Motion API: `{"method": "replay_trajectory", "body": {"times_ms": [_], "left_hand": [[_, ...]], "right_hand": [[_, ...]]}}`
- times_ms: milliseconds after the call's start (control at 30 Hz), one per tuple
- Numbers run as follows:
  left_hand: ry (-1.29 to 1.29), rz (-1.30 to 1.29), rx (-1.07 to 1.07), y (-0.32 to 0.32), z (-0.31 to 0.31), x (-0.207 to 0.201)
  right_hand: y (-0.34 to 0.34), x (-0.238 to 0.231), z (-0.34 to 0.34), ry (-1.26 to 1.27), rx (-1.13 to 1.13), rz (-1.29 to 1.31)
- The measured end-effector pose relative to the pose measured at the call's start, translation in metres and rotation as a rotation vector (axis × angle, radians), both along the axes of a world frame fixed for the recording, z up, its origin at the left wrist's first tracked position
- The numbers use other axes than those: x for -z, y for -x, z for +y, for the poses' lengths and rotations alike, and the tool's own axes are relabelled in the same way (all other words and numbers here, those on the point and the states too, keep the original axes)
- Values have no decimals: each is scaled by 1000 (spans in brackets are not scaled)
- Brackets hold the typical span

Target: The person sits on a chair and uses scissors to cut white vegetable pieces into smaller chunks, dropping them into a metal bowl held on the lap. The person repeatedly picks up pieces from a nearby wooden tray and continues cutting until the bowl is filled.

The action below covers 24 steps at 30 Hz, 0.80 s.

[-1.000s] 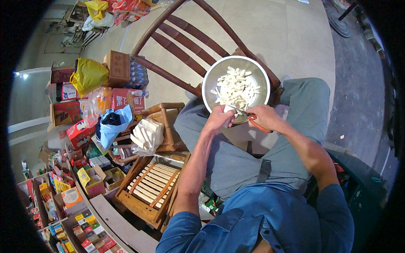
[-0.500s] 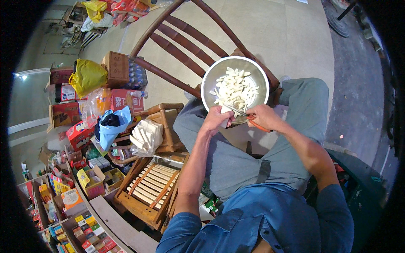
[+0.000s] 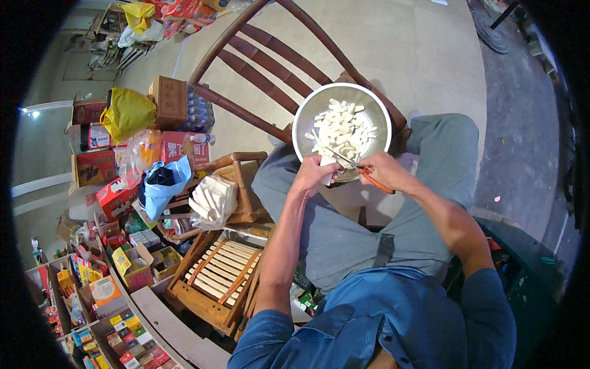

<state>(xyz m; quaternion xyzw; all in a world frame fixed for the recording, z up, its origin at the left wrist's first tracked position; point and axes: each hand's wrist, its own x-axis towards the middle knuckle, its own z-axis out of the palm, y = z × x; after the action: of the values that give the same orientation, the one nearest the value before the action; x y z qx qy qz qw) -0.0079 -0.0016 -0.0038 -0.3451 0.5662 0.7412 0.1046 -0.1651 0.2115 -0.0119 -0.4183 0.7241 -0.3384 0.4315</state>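
The person sits with a round metal bowl [image 3: 307, 117] on the knees, its near rim just under both hands. The left hand [image 3: 314, 173] is closed around a pale white piece [image 3: 327, 162] held over that near rim, and the right hand [image 3: 382, 172] is closed on the orange handle of a knife [image 3: 359, 170], whose thin blade reaches leftward to the piece. Going by what lies there now, the cutting looks well along: the bowl already holds a loose heap of white strips [image 3: 341, 128] covering most of its bottom, while only the one small piece remains in the hand. Whether more uncut pieces wait elsewhere cannot be told; a clear bag of pale blocks [image 3: 212, 200] rests on a wooden stool [image 3: 246, 184] beside the left knee, but what is in it is hard to make out. The blade's edge against the piece is too small to judge, and the fingers hide most of the piece.
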Motion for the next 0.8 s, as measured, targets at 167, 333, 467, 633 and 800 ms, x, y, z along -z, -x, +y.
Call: {"method": "replay_trajectory", "body": {"times_ms": [167,333,467,633,800], "left_hand": [[-27,42,-20,-2,-2,-1],[-3,56,27,0,-2,3],[6,28,-17,-2,-2,8],[-188,4,-152,-1,1,2],[-150,20,-64,-5,2,-2]], "right_hand": [[-2,-14,-1,-59,-20,66],[-11,-14,0,36,11,273],[-2,-9,-3,-72,-27,175],[1,-4,1,-52,85,129],[2,-5,3,-97,44,201]]}}
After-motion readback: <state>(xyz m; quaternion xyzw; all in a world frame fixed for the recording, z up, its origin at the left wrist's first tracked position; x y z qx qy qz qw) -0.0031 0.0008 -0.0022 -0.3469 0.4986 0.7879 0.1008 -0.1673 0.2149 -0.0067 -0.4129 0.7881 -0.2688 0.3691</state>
